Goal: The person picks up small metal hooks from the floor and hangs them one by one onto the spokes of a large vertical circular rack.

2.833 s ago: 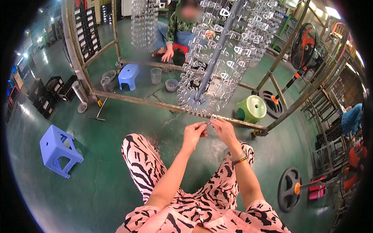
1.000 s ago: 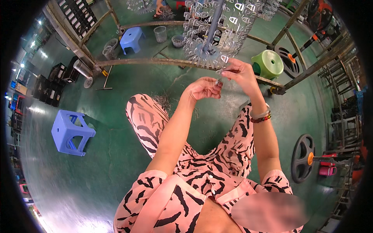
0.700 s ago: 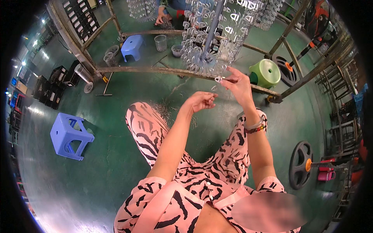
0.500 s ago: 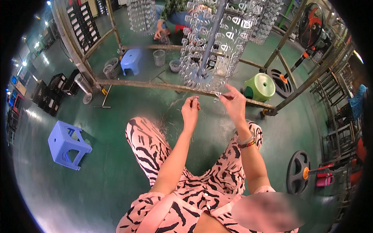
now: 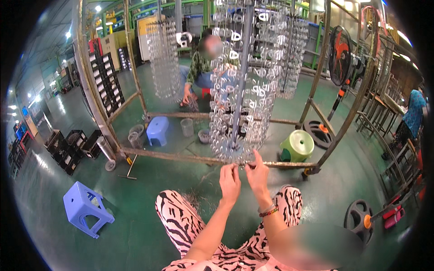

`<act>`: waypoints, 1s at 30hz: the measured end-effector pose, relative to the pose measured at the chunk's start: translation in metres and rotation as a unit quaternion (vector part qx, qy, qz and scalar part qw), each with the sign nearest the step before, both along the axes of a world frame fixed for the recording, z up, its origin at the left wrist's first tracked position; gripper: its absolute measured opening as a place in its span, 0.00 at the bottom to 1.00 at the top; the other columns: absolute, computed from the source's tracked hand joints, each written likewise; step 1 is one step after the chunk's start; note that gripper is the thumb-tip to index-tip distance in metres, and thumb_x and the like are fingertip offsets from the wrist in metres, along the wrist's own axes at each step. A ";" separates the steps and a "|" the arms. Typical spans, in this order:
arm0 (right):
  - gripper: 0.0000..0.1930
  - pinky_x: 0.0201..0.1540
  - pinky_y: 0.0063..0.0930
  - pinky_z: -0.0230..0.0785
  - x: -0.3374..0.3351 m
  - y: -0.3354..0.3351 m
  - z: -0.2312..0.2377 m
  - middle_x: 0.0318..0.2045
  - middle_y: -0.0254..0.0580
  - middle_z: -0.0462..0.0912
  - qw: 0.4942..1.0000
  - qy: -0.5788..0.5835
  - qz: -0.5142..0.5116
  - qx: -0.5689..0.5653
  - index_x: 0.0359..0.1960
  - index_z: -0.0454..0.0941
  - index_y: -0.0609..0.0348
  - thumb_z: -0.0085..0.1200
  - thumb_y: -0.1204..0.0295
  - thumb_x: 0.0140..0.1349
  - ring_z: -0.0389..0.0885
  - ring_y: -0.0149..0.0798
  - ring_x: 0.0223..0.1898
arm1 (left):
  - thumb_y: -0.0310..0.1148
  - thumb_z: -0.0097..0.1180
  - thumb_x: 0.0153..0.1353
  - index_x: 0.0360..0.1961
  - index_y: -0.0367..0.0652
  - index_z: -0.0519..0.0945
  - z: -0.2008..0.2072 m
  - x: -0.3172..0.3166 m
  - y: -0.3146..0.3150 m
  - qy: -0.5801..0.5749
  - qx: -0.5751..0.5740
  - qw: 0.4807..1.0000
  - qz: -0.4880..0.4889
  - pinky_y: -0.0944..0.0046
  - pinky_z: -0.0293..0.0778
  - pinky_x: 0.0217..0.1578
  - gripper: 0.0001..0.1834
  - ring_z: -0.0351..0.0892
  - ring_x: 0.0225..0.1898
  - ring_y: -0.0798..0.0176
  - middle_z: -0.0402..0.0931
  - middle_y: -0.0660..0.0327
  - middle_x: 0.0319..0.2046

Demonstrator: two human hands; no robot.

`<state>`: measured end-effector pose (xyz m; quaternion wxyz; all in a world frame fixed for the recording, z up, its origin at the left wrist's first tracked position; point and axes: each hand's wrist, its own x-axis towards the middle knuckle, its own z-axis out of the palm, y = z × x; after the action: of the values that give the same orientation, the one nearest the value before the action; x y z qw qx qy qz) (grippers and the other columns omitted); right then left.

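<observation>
Head view: at the left, the left hand (image 5: 230, 184) has its fingers bunched, back toward the camera, and I cannot tell whether it grips anything. If its fingertips crowd the small metal piece (image 5: 242, 166) just beside them, a nudge could flick it loose, and it might be lost among the thin wire scraps (image 5: 193, 201) on the floor (image 5: 144, 217), left of the hands. Between both hands' fingertips, the piece sits near the metal bar (image 5: 190, 159) and below the hanging rack (image 5: 241, 90); a careless lift could knock it against either, since little room seems to lie there. To the right, the right hand (image 5: 258, 178) appears to pinch the piece by the thumb, index finger pointing up; that raised fingertip might snag the rack's dangling loops (image 5: 233, 54) and set them swinging. As for looks, the piece is tiny, grey and shiny, its exact shape too small to tell, while above the hands the rack bears rows of silvery, glinting loops around a grey pole (image 5: 246, 45)
</observation>
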<state>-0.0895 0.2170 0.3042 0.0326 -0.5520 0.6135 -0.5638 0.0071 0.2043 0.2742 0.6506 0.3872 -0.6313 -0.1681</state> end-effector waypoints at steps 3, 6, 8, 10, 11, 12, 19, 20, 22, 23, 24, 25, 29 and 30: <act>0.29 0.32 0.30 0.72 0.000 0.001 -0.002 0.24 0.48 0.81 1.000 -0.015 0.004 0.008 0.56 0.67 0.60 0.56 0.80 0.48 0.81 0.39 0.26 | 0.19 0.52 0.54 0.32 0.35 0.74 -0.012 -0.001 0.009 -0.071 -0.089 0.993 0.009 0.55 0.69 0.43 0.04 0.71 0.44 0.47 0.73 0.49 0.42; 0.29 0.31 0.30 0.72 0.004 0.006 0.000 0.24 0.48 0.81 0.998 -0.048 0.011 0.024 0.56 0.67 0.60 0.56 0.79 0.48 0.81 0.40 0.26 | 0.16 0.53 0.51 0.32 0.35 0.73 -0.031 -0.005 0.014 -0.097 -0.110 0.989 -0.003 0.56 0.69 0.45 0.06 0.71 0.48 0.48 0.72 0.49 0.45; 0.29 0.31 0.30 0.72 0.008 0.008 0.007 0.24 0.48 0.81 0.998 -0.051 0.013 0.021 0.56 0.67 0.60 0.56 0.79 0.47 0.81 0.40 0.25 | 0.15 0.53 0.49 0.32 0.34 0.73 -0.041 -0.007 0.012 -0.095 -0.112 0.989 -0.002 0.57 0.69 0.45 0.08 0.71 0.48 0.49 0.72 0.49 0.46; 0.29 0.31 0.31 0.72 0.010 0.010 0.008 0.24 0.49 0.80 0.999 -0.041 0.006 0.033 0.56 0.67 0.60 0.56 0.78 0.47 0.80 0.41 0.25 | 0.16 0.52 0.51 0.32 0.33 0.74 -0.049 -0.009 0.010 -0.065 -0.077 0.994 -0.053 0.56 0.70 0.45 0.07 0.70 0.49 0.46 0.70 0.47 0.51; 0.29 0.31 0.31 0.72 0.011 0.011 0.009 0.24 0.49 0.80 0.999 -0.043 0.006 0.033 0.56 0.67 0.60 0.56 0.78 0.47 0.80 0.41 0.25 | 0.16 0.52 0.51 0.32 0.33 0.74 -0.053 -0.011 0.010 -0.067 -0.077 0.993 -0.053 0.56 0.70 0.45 0.07 0.70 0.49 0.46 0.70 0.47 0.51; 0.29 0.31 0.31 0.71 0.011 0.010 0.010 0.23 0.49 0.80 0.998 -0.046 0.005 0.035 0.56 0.67 0.60 0.56 0.78 0.46 0.80 0.41 0.24 | 0.15 0.52 0.50 0.32 0.33 0.74 -0.049 -0.015 0.010 -0.039 -0.061 0.996 -0.056 0.56 0.70 0.44 0.07 0.71 0.48 0.46 0.70 0.47 0.51; 0.29 0.34 0.40 0.70 0.012 0.011 0.007 0.30 0.56 0.79 0.997 -0.048 -0.001 0.058 0.55 0.66 0.62 0.54 0.79 0.47 0.79 0.52 0.29 | 0.15 0.52 0.51 0.34 0.33 0.76 -0.057 -0.026 0.021 0.012 -0.029 0.998 -0.045 0.59 0.71 0.42 0.09 0.73 0.46 0.48 0.69 0.47 0.52; 0.29 0.34 0.40 0.70 0.012 0.008 0.005 0.30 0.56 0.79 0.997 -0.048 -0.001 0.063 0.55 0.66 0.62 0.54 0.79 0.47 0.79 0.52 0.29 | 0.15 0.52 0.51 0.34 0.33 0.76 -0.060 -0.029 0.019 0.013 -0.024 0.999 -0.044 0.59 0.71 0.42 0.09 0.73 0.46 0.48 0.69 0.47 0.52; 0.28 0.30 0.31 0.71 0.011 0.002 0.002 0.25 0.50 0.80 0.999 -0.023 -0.010 0.021 0.55 0.67 0.63 0.53 0.81 0.47 0.79 0.41 0.24 | 0.15 0.51 0.52 0.35 0.34 0.76 -0.062 -0.033 0.015 0.127 0.054 0.983 -0.121 0.59 0.72 0.41 0.09 0.74 0.46 0.48 0.69 0.48 0.52; 0.27 0.30 0.31 0.71 0.012 0.003 0.001 0.25 0.50 0.80 1.000 -0.016 -0.016 0.020 0.54 0.68 0.63 0.54 0.81 0.48 0.79 0.42 0.24 | 0.15 0.51 0.52 0.35 0.34 0.76 -0.061 -0.034 0.016 0.128 0.064 0.982 -0.120 0.59 0.72 0.41 0.09 0.74 0.46 0.48 0.69 0.48 0.52; 0.27 0.30 0.31 0.71 0.012 0.003 0.000 0.25 0.50 0.80 0.999 -0.017 -0.017 0.030 0.54 0.68 0.63 0.54 0.81 0.48 0.79 0.42 0.24 | 0.16 0.50 0.54 0.36 0.34 0.76 -0.053 -0.033 0.016 0.123 0.045 0.985 -0.110 0.60 0.73 0.40 0.09 0.74 0.45 0.48 0.70 0.48 0.50; 0.27 0.30 0.31 0.71 0.013 0.002 0.000 0.25 0.50 0.80 1.000 -0.013 -0.016 0.020 0.54 0.68 0.62 0.55 0.81 0.47 0.79 0.42 0.24 | 0.16 0.50 0.55 0.37 0.34 0.76 -0.047 -0.032 0.015 0.118 0.021 0.988 -0.101 0.60 0.73 0.39 0.09 0.75 0.44 0.48 0.72 0.48 0.49; 0.27 0.30 0.32 0.72 0.008 -0.003 -0.008 0.24 0.48 0.79 0.999 0.022 -0.040 0.005 0.53 0.69 0.60 0.56 0.80 0.47 0.79 0.41 0.24 | 0.16 0.49 0.57 0.40 0.34 0.74 -0.053 -0.030 0.009 0.069 -0.019 0.997 -0.039 0.60 0.74 0.38 0.10 0.78 0.40 0.52 0.75 0.50 0.43; 0.27 0.30 0.32 0.72 0.011 -0.002 -0.006 0.24 0.48 0.79 0.999 0.020 -0.039 0.008 0.53 0.69 0.60 0.56 0.80 0.47 0.79 0.41 0.24 | 0.17 0.48 0.57 0.40 0.34 0.73 -0.057 -0.028 0.009 0.074 0.012 0.996 -0.038 0.61 0.74 0.37 0.09 0.78 0.38 0.55 0.76 0.50 0.41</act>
<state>-0.0787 0.2154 0.2985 0.0025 -0.5383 0.6399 -0.5484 -0.0212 0.2138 0.2175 0.6841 0.3570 -0.5938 -0.2279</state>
